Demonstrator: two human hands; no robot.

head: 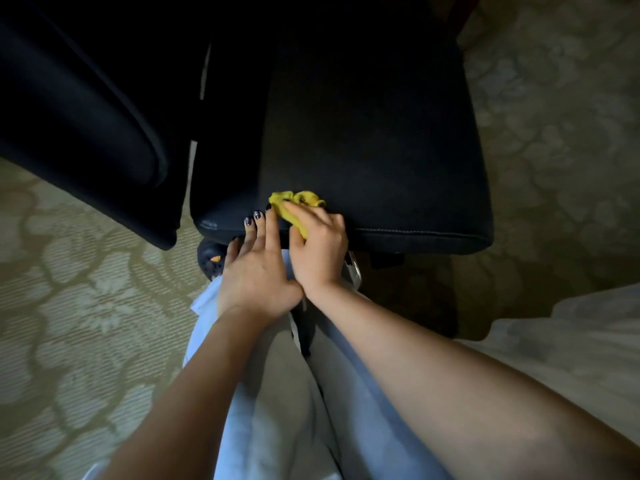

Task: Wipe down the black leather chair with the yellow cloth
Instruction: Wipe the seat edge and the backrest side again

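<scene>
Cloth, yellow and bunched into a small wad, lies on the front edge of the black leather chair seat, toward the seat's left front corner and just above the stitched seam. Right hand grips the cloth: its fingers are curled over the wad and clamp it against the leather, with a strip of yellow showing under the thumb. Left hand lies directly beside it, palm down. Left fingers are straight and held close together, tips resting on the seat edge just left of the cloth; the nails carry dark polish. The two hands touch near the wrists. A second black padded part stands to the left of the seat, separated from it by a narrow gap; which part of the chair it is cannot be told. Below the hands are the person's light trousers and a dark shoe with an orange mark. Patterned carpet covers the floor on both sides. White fabric lies at the right edge.
</scene>
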